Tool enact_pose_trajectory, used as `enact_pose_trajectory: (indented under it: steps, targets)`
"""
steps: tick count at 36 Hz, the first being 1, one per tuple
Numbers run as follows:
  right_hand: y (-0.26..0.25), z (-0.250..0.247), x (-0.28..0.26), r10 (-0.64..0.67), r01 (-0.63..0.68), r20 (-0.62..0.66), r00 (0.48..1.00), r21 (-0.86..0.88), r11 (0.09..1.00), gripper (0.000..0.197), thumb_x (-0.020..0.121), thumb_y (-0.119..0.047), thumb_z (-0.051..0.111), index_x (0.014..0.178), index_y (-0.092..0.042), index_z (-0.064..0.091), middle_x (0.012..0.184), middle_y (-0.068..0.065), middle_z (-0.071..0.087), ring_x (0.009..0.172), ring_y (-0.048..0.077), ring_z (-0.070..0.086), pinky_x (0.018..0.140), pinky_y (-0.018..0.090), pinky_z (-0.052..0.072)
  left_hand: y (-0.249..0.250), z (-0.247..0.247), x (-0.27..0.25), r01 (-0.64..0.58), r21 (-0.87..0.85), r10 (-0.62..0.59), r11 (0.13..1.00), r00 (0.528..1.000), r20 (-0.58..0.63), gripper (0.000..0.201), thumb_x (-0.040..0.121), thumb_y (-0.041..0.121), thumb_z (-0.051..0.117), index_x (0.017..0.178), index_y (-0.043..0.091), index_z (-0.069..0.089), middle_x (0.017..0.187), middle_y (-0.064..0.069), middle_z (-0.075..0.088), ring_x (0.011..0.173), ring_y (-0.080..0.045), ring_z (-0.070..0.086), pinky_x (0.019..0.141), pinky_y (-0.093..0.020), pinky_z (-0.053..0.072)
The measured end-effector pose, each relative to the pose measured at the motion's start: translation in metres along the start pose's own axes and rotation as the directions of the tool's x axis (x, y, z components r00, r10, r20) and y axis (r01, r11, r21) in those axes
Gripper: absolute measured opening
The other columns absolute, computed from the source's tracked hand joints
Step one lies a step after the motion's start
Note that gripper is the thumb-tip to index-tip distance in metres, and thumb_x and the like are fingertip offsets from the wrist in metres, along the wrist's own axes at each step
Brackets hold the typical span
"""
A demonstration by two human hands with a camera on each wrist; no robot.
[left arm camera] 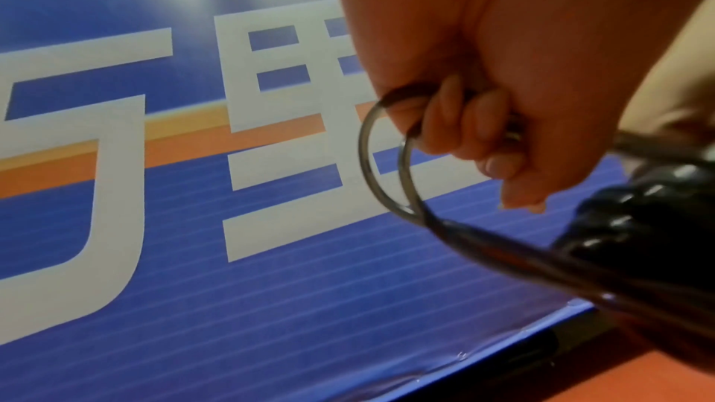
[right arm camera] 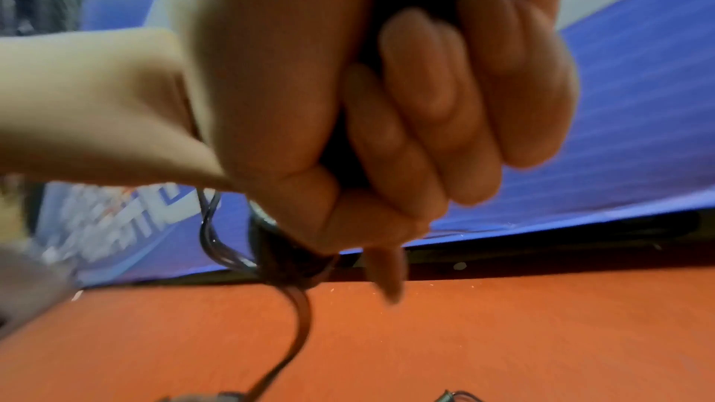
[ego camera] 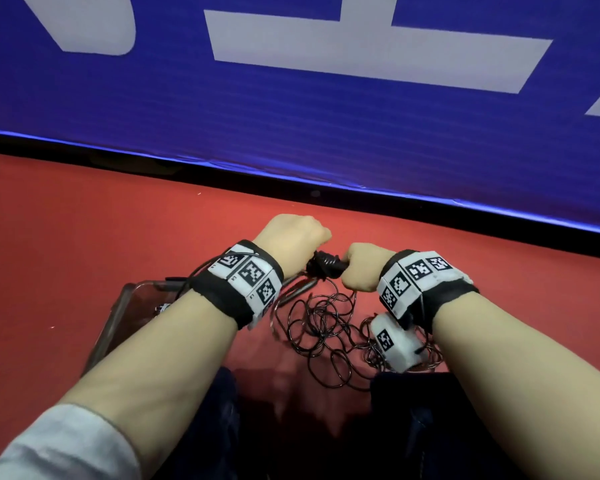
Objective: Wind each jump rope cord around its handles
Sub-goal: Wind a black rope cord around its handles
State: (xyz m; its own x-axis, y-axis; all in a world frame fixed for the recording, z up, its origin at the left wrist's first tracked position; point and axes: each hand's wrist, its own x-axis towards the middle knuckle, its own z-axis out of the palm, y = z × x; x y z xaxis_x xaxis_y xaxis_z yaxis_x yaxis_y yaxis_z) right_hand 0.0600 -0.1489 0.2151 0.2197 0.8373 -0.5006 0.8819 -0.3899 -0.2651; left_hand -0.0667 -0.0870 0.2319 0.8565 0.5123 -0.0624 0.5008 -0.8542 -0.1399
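Both forearms reach over loose cord (ego camera: 321, 327) heaped on the red floor (ego camera: 84, 230).
Above that heap, the right hand (ego camera: 362, 268) wraps its curled fingers around the black handles (ego camera: 328, 265); the left hand (ego camera: 293, 242), just beside the handles, pinches loops of cord in curled fingers (left arm camera: 483, 133).

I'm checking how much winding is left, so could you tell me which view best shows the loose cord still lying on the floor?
The head view: the loose cord lies in tangled loops on the red floor, below both hands. The left wrist view shows only the loops held by the left hand. The right wrist view shows one blurred strand hanging below the right hand.
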Motion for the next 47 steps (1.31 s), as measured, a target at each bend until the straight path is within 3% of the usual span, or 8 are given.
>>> enact_pose_trajectory:
  steps: [7, 13, 17, 22, 26, 31, 39, 47]
  targets:
    - [-0.008, -0.004, -0.026, -0.221, 0.237, 0.201, 0.954, -0.061, 0.970, 0.023, 0.083, 0.001, 0.049, 0.066, -0.015, 0.051, 0.058, 0.000, 0.044, 0.051, 0.016, 0.040, 0.047, 0.020, 0.032, -0.017, 0.008, -0.002, -0.133, -0.369, 0.125, 0.920, 0.991, -0.047, 0.024, 0.092, 0.012, 0.056, 0.111, 0.020, 0.069, 0.089, 0.004, 0.066, 0.078, -0.014, 0.058, 0.072, -0.033, 0.048]
    - [0.001, -0.023, -0.038, -0.365, 0.330, 0.079, 0.928, 0.285, 0.900, 0.016, 0.077, -0.002, 0.066, 0.064, -0.012, 0.064, 0.064, 0.006, 0.055, 0.061, 0.020, 0.049, 0.061, 0.032, 0.039, -0.020, 0.003, -0.004, -0.009, -0.836, -0.018, 0.549, 1.000, -0.022, 0.010, 0.085, 0.014, 0.070, 0.082, 0.024, 0.074, 0.065, 0.020, 0.064, 0.061, 0.008, 0.056, 0.064, -0.008, 0.043]
    - [0.001, -0.034, -0.049, -0.417, 0.362, 0.005, 0.909, 0.489, 0.793, 0.018, 0.078, 0.010, 0.060, 0.068, -0.005, 0.066, 0.044, -0.011, 0.052, 0.039, 0.001, 0.044, 0.046, 0.013, 0.035, -0.020, -0.005, -0.002, -0.098, -0.919, -0.004, 0.381, 0.994, -0.107, 0.022, 0.076, 0.005, 0.071, 0.095, 0.014, 0.068, 0.074, 0.015, 0.066, 0.071, 0.010, 0.062, 0.069, -0.008, 0.047]
    - [0.001, -0.038, -0.051, -0.373, 0.324, -0.110, 0.921, 0.749, 0.578, 0.008, 0.060, -0.004, 0.053, 0.062, 0.002, 0.059, 0.036, 0.002, 0.035, 0.029, 0.013, 0.026, 0.039, 0.014, 0.023, -0.001, -0.006, 0.005, 0.051, -0.899, -0.250, 0.434, 0.966, -0.066, 0.024, 0.086, -0.008, 0.057, 0.106, 0.006, 0.062, 0.091, 0.002, 0.059, 0.083, -0.001, 0.053, 0.069, -0.005, 0.044]
    - [-0.006, -0.036, -0.043, -0.220, 0.261, -0.178, 0.959, 0.857, 0.444, 0.025, 0.054, -0.006, 0.052, 0.074, 0.008, 0.058, 0.037, 0.002, 0.028, 0.029, 0.011, 0.019, 0.042, 0.015, 0.019, 0.018, 0.004, 0.009, 0.007, -0.887, -0.320, 0.462, 0.934, -0.160, 0.017, 0.083, 0.008, 0.050, 0.067, 0.014, 0.054, 0.066, -0.006, 0.057, 0.069, -0.016, 0.043, 0.059, -0.028, 0.034]
    - [-0.013, -0.037, -0.038, -0.032, 0.230, -0.247, 0.968, 0.839, 0.493, 0.013, 0.065, 0.003, 0.052, 0.073, 0.006, 0.062, 0.040, 0.004, 0.031, 0.031, 0.013, 0.020, 0.042, 0.015, 0.018, 0.022, 0.006, 0.012, 0.116, -0.903, -0.385, 0.414, 0.921, -0.058, 0.036, 0.082, -0.005, 0.048, 0.060, 0.023, 0.044, 0.053, 0.004, 0.045, 0.051, -0.017, 0.040, 0.050, -0.028, 0.032]
    - [0.010, -0.032, -0.010, 0.223, 0.059, -0.363, 0.904, 0.626, 0.778, 0.015, 0.063, -0.008, 0.067, 0.050, -0.007, 0.059, 0.035, 0.000, 0.047, 0.025, 0.010, 0.034, 0.037, 0.017, 0.028, 0.031, 0.012, 0.009, 0.149, -0.813, -0.270, 0.563, 0.963, -0.011, 0.014, 0.094, 0.019, 0.053, 0.097, 0.011, 0.064, 0.065, 0.006, 0.047, 0.069, -0.021, 0.045, 0.057, -0.031, 0.029]
    - [0.023, -0.022, 0.001, 0.162, -0.086, -0.488, 0.858, 0.174, 0.981, 0.008, 0.082, -0.018, 0.057, 0.079, -0.012, 0.063, 0.067, 0.002, 0.053, 0.070, 0.030, 0.054, 0.063, 0.028, 0.040, 0.031, 0.008, 0.007, 0.206, -0.767, -0.262, 0.607, 0.964, 0.051, 0.036, 0.091, 0.012, 0.057, 0.127, 0.017, 0.061, 0.103, -0.012, 0.067, 0.102, -0.028, 0.060, 0.077, -0.024, 0.039]
